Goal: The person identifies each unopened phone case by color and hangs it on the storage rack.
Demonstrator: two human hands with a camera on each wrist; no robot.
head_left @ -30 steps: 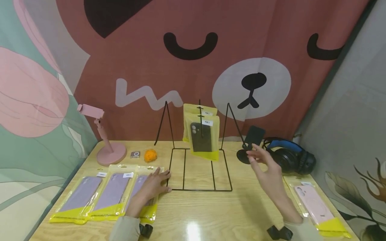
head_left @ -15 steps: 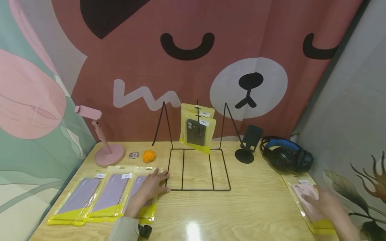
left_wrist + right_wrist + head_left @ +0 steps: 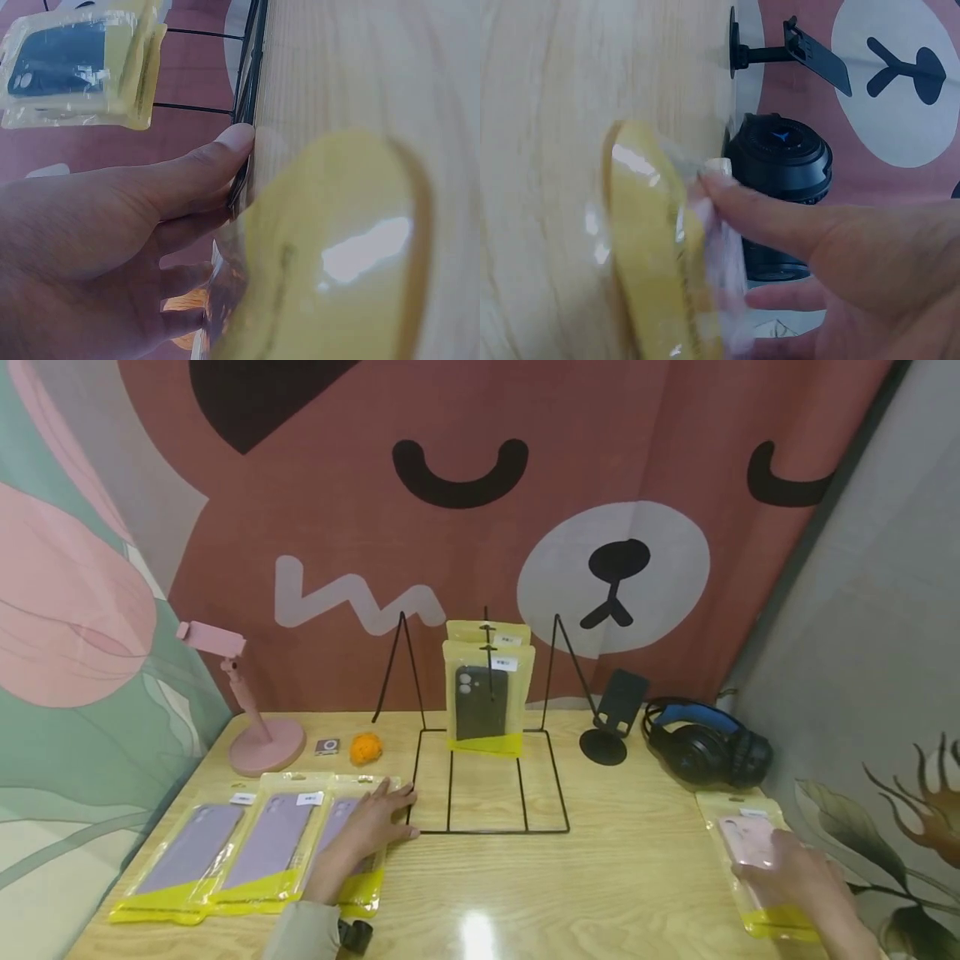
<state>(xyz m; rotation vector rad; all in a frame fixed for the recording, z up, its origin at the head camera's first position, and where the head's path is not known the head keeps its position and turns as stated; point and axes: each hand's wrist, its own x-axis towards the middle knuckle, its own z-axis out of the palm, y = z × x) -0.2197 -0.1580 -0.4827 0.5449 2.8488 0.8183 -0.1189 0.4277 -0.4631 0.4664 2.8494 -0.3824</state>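
Observation:
My right hand (image 3: pixel 798 881) grips a pink phone case (image 3: pixel 750 839) in a clear-and-yellow pouch at the right of the table. In the right wrist view, the thumb lies on one side edge of the pouch (image 3: pixel 656 247), with the other fingers partly hidden behind it. My left hand (image 3: pixel 367 827) rests over the nearest purple phone case (image 3: pixel 333 827), its fingers spread. Those fingers touch the left side of the black wire rack (image 3: pixel 491 832); the left wrist view has the thumb against the wire. Two pouches hang from the rack's hook, the front one with a black phone case (image 3: pixel 480 703).
Two more purple cases in pouches (image 3: pixel 262 843) lie at the left. Behind them are a pink phone stand (image 3: pixel 267 745), a small music player (image 3: pixel 327 747) and an orange ball (image 3: pixel 366 748). A black phone stand (image 3: pixel 603 746) and headphones (image 3: pixel 708 747) sit back right.
My right hand has moved from beside the black stand down onto the pink case and taken hold of it; the pouch's lower end has shifted left. The hanging pouches have swung. My left hand stays.

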